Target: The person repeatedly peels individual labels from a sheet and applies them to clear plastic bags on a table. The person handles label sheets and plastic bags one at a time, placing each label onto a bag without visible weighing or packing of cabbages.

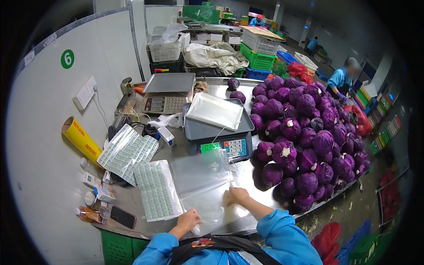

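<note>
Between the partly curled fingers of the left hand [189, 220] and right hand [238, 197], clear plastic film [206, 206] is spread, whether pinched cannot be told; probably light, limp and slippery, it is best gripped by edges beside those fingertips

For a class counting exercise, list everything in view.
Table: one, silver, centre
Cabbages: dozens, purple, table's right
Scales: two, grey, table's middle and back
Plastic bags: several, clear, scale and table
Label sheets: at least two, green, table's left
Tube: one, yellow, left wall
Phone: one, dark, front left
Containers: several, orange, clear, left
Crates: several, mixed colours, background
Sacks: several, red, right
Coworkers: at least three, blue clothes, background
Left hand, right hand: one each, bare, plastic bags
</note>
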The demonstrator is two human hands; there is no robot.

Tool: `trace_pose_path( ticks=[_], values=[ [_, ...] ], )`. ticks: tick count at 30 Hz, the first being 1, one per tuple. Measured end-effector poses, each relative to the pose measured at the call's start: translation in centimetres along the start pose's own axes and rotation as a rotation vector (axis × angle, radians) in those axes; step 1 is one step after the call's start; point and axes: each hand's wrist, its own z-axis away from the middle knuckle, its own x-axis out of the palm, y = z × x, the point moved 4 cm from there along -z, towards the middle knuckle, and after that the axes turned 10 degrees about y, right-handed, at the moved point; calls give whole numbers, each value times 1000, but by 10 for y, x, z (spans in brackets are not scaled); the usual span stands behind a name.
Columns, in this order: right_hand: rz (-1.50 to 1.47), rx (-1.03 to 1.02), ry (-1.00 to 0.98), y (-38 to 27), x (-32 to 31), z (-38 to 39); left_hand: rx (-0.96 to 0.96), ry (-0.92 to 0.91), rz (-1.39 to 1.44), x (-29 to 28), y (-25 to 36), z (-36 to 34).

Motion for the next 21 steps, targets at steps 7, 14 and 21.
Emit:
trace_pose_path(
  ticks=[7, 14, 21],
  values=[
    [-1045, 445, 406, 71, -24, 8, -92, 34, 112, -3, -17, 2],
    [-1534, 467, 452, 59, -36, 39, -141, 149, 173, -10, -25, -7],
    [-1481, 284, 379, 61, -4, 48, -353, 674, 749, -47, -47, -30]
  ],
)
